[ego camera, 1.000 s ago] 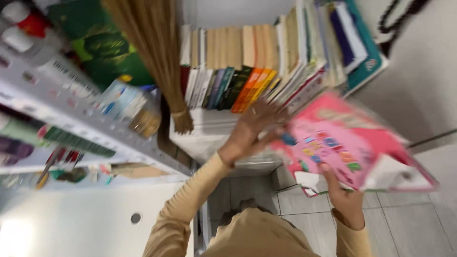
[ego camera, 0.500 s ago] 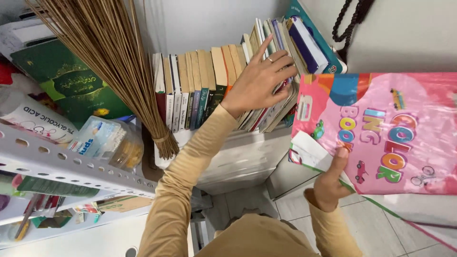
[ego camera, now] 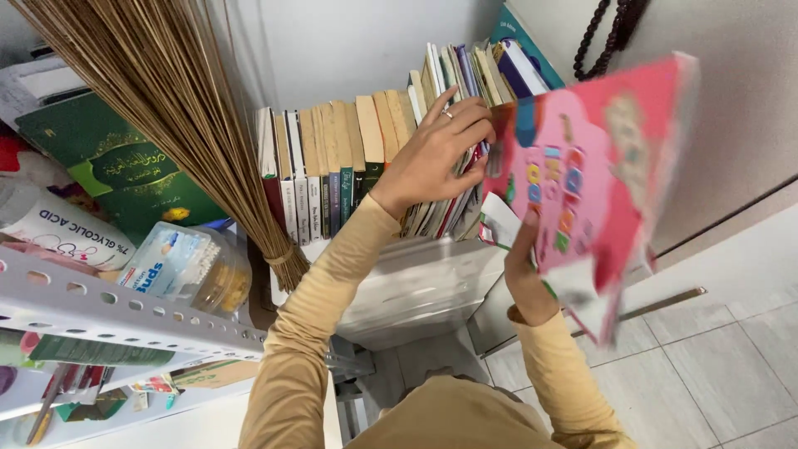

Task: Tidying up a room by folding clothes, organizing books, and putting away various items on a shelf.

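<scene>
Two hands work: left hand (ego camera: 440,154) spread on leaning books (ego camera: 453,108), right hand (ego camera: 525,266) pinching pink colouring book (ego camera: 598,158).

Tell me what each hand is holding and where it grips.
Right hand grips the pink book at its lower edge. Left hand holds nothing, only presses the shelved books.

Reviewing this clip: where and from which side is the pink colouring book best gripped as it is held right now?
Probably at its lower edge, from below, where the right hand already pinches the pink colouring book. The book is thin, wide and tilted up on edge, so that near corner is the free part; its upper end points toward the row of books that the left hand presses on.
</scene>
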